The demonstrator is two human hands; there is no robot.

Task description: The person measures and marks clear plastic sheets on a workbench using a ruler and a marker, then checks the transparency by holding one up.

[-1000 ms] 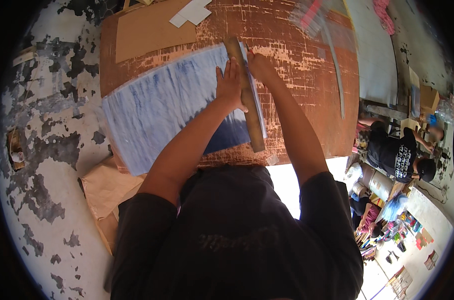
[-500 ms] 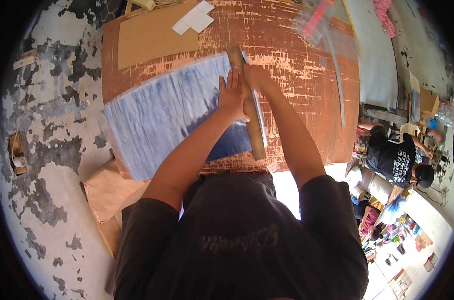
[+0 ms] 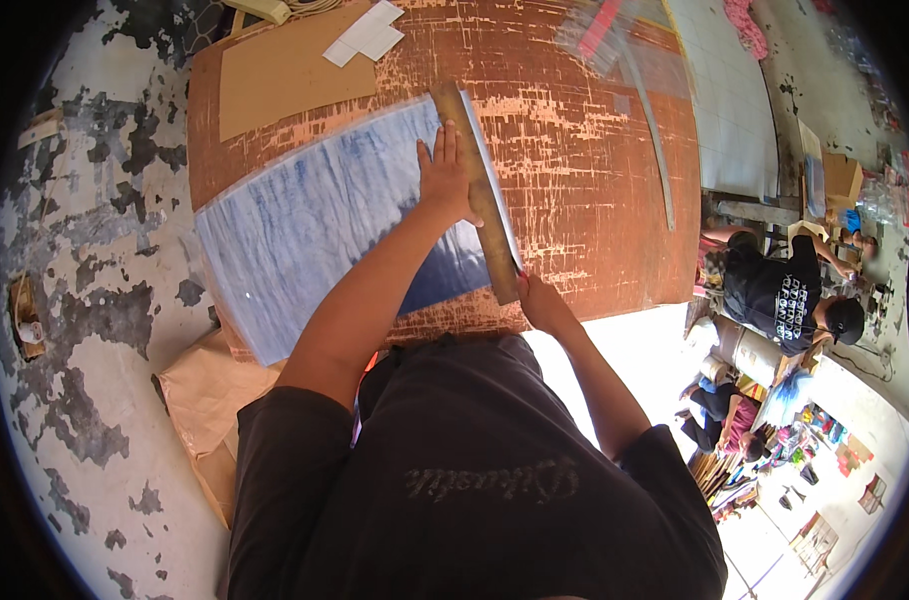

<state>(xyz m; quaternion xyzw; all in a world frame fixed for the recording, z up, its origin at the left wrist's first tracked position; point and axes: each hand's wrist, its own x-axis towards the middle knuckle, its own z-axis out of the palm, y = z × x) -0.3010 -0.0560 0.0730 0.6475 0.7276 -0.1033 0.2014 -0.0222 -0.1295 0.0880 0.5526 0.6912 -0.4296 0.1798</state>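
Observation:
A sheet printed in blue and white streaks (image 3: 315, 190) lies at a slant on the worn reddish-brown table (image 3: 595, 200). Along its right end rests a long brown straightedge (image 3: 492, 240), with a thin pale strip of the sheet showing past it. My left hand (image 3: 447, 182) presses down flat, fingers spread, on the sheet and the straightedge. At the straightedge's near end, by the table's front edge, my right hand (image 3: 547, 303) is closed around a small red cutter knife (image 3: 523, 284), mostly hidden by the fingers.
Brown cardboard (image 3: 295, 75) and a white cross-shaped paper piece (image 3: 367, 35) lie at the far left. Clear plastic with a red strip (image 3: 601, 25) and a thin grey strip (image 3: 655, 130) lie far right. Brown paper (image 3: 210, 390) stands beside the peeling wall. Two people work at right.
My right hand has slid toward me along the straightedge, from its far part to its near end. My left hand stays pressed in place. The whole view has shifted slightly.

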